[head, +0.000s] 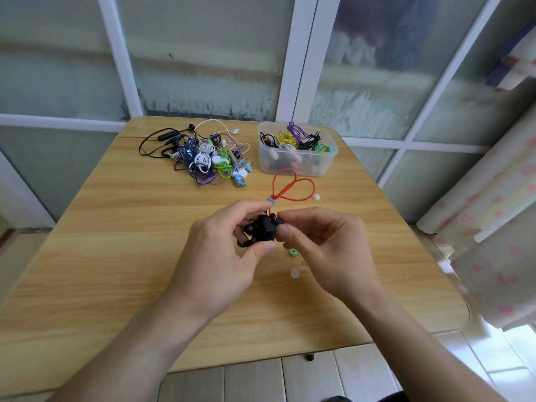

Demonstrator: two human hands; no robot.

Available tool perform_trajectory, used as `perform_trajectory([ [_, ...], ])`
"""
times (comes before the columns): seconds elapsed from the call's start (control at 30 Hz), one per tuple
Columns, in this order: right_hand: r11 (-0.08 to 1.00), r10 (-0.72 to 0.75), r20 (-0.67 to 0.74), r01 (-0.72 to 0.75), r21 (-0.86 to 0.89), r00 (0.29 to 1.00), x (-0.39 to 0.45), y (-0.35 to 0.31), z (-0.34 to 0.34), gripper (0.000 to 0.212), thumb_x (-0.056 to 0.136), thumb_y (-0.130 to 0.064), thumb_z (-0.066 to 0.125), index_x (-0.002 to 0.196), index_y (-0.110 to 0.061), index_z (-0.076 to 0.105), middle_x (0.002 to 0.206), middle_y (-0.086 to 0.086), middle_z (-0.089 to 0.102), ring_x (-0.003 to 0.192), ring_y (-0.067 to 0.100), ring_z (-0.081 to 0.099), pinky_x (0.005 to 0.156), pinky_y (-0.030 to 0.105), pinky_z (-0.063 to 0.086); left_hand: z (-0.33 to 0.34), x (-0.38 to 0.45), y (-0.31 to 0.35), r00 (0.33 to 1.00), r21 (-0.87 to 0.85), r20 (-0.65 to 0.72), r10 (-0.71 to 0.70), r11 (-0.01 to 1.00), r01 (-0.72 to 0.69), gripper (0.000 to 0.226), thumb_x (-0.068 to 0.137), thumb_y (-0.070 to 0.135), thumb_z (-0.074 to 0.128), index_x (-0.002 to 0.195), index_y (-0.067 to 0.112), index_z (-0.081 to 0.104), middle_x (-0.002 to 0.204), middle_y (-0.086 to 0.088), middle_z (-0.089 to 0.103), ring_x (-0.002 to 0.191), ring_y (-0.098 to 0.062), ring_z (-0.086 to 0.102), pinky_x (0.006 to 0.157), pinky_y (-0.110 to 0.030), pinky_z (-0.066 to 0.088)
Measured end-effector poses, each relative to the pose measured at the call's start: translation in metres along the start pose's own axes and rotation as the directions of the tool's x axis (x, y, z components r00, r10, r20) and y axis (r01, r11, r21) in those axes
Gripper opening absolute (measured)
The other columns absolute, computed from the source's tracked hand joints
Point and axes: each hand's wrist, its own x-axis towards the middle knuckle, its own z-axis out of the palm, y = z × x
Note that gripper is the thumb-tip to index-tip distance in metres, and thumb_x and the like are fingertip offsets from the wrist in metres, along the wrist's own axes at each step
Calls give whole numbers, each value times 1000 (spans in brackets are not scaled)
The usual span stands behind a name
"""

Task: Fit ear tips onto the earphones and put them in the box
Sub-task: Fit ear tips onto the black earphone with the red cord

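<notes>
We start at the left, where the unsorted pile of earphones [203,153] lies tangled at the far side of the wooden table [101,256], with black, white, purple, green and blue cords mixed together. Nearer us, our left hand [223,245] curls round the black earbuds [262,226], thumb below and fingers over the top, holding them just above the table. The red cord [293,185] of this pair rises from between our hands and loops like a heart on the wood beyond them. Our right hand [316,239] pinches at the earbud's right end; we cannot tell whether a tip sits between those fingertips.

We judge that we are in the middle of fitting: seating or checking a tip on this pair. The next move calls for a firm push with a slight twist, then coiling the red cord so it goes neatly into the box.

Right of the hands lie a green ear tip [293,252], a white ear tip [295,273] nearer us, and another white tip [316,197] by the cord loop. The clear plastic box [330,162], already holding several coloured earphones, stands at the far right.

Behind the table run frosted panes in white frames; a pink-patterned curtain hangs at the right, and pale floor tiles show below.
</notes>
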Motion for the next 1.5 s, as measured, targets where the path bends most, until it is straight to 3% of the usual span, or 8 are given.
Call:
perform_trajectory([
  [0.27,999,-3,38,1,39,999,2,5,-2,44,82,16,60,113,-14,66,100,4,73,89,19,71,72,37,59,1,1,-2,975,-183,-31,-219,960,210,40,69,14,86,103,27,67,90,7,72,76,-14,66,72,-26,54],
  [0.47,985,-84,233,117,-131,969,-2,11,6,53,77,-12,79,125,-25,61,119,-3,64,104,18,64,75,35,59,4,6,-4,895,-439,66,-442,793,424,41,75,9,79,113,16,65,98,0,73,82,-11,72,72,-20,55],
  [0.7,989,-43,-79,31,-145,996,19,14,18,31,80,-11,78,106,-23,66,86,-3,74,80,9,70,67,25,56,0,16,-3,877,-548,154,-454,699,458,52,68,21,66,119,19,61,110,-2,71,93,-18,71,87,-30,55],
  [0.87,986,94,-215,-62,152,972,47,7,15,26,83,2,72,106,-10,67,90,12,75,81,24,72,71,31,59,-4,28,-5,910,-571,23,-414,742,351,43,68,15,65,111,16,62,105,-10,70,92,-25,70,82,-31,55],
  [1.07,967,-134,-356,43,-252,925,137,-9,-10,19,78,-14,71,91,-27,67,83,-6,75,75,8,71,78,33,59,-4,38,-31,894,-262,-143,-425,887,380,17,85,6,67,88,22,63,85,3,67,78,-19,63,73,-26,49],
  [1.23,688,-324,-160,116,-717,932,201,-6,-17,32,78,5,58,98,-13,75,89,-1,71,69,-2,61,73,19,51,1,33,-39,901,-42,-90,-425,905,423,19,85,9,65,77,27,63,74,18,63,64,1,56,61,-7,41],
  [1.37,492,-86,33,71,-868,996,214,13,-9,32,84,-8,54,101,-25,76,102,0,73,90,23,67,81,34,56,-1,33,-40,901,10,-67,-428,903,429,11,84,11,65,82,21,68,72,18,64,63,-1,56,57,-5,39],
  [1.5,394,43,19,1,-919,999,208,5,1,36,77,-25,43,95,-27,75,98,0,71,79,29,65,75,40,58,-4,36,-43,894,24,-59,-444,895,446,16,85,14,65,76,27,65,74,9,68,66,-7,58,57,-8,39],
])
